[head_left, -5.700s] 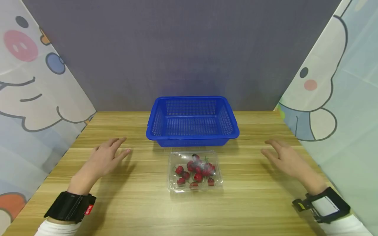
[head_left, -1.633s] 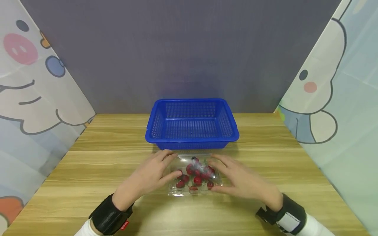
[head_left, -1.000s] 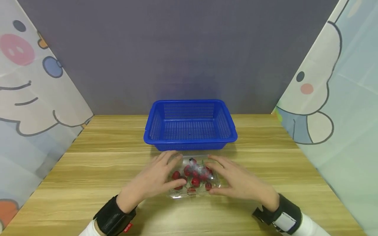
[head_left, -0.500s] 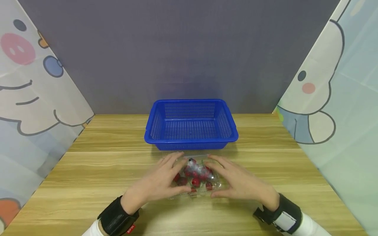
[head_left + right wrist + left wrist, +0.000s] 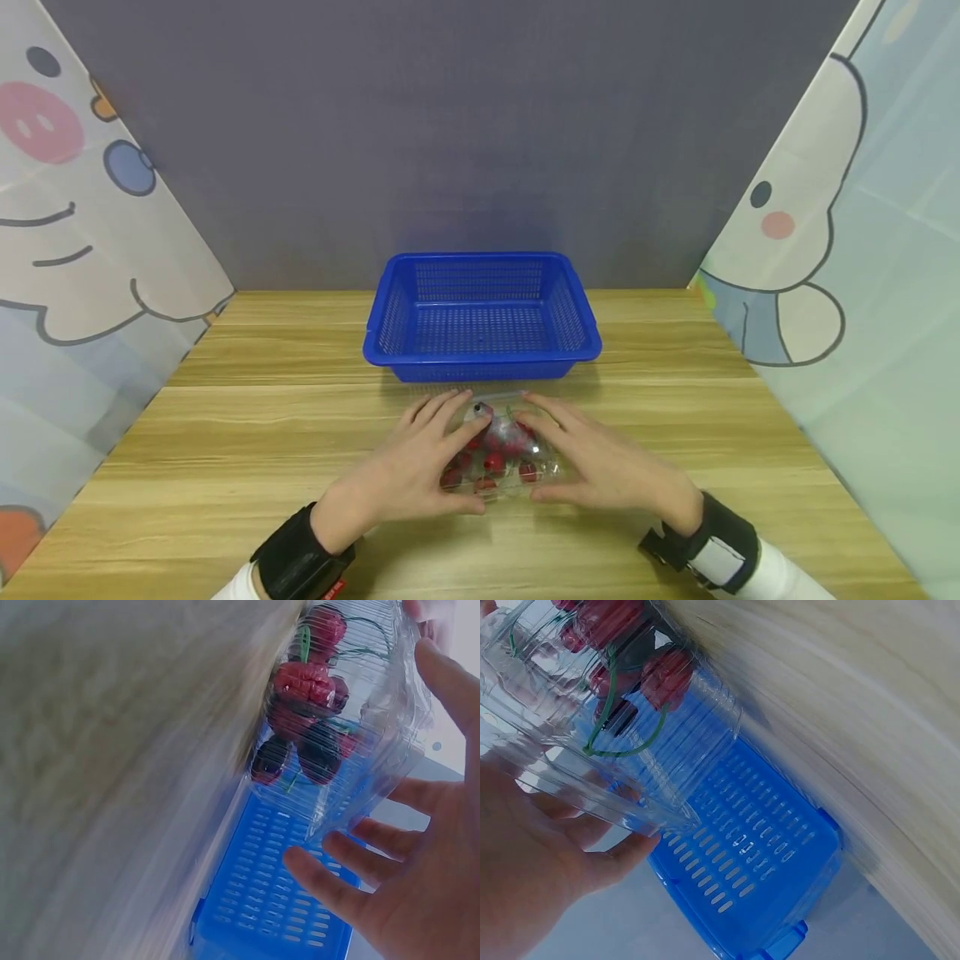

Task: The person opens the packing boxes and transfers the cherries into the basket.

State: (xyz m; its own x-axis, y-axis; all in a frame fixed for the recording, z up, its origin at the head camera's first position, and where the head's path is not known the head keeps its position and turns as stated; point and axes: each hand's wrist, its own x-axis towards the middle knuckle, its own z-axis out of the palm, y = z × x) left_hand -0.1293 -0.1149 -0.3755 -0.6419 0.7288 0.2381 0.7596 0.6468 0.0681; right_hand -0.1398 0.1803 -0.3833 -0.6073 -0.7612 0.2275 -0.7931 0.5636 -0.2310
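Observation:
A clear plastic clamshell box (image 5: 504,423) holding several red cherries (image 5: 494,463) lies between both hands in front of the blue basket (image 5: 480,360). My left hand (image 5: 408,471) grips its left part, fingers over the far edge and thumb toward the near edge. From the right, my right hand (image 5: 611,467) holds the box with fingers on the far edge and thumb by the near corner. In the left wrist view, the fingertips (image 5: 646,838) meet the box's lower corner. Green stems (image 5: 367,652) show through the plastic in the right wrist view. The hands cover both box ends.
Behind the box, the perforated basket stands by a grey back panel (image 5: 465,133). Cartoon-printed side panels flank the wooden table (image 5: 285,375). Each wrist carries a black strap (image 5: 303,554).
Over the whole span, both hands have come in from the sides to the box. Lately my left hand has moved rightward over its left part, and the cherries there have shifted. My right hand stays about put.

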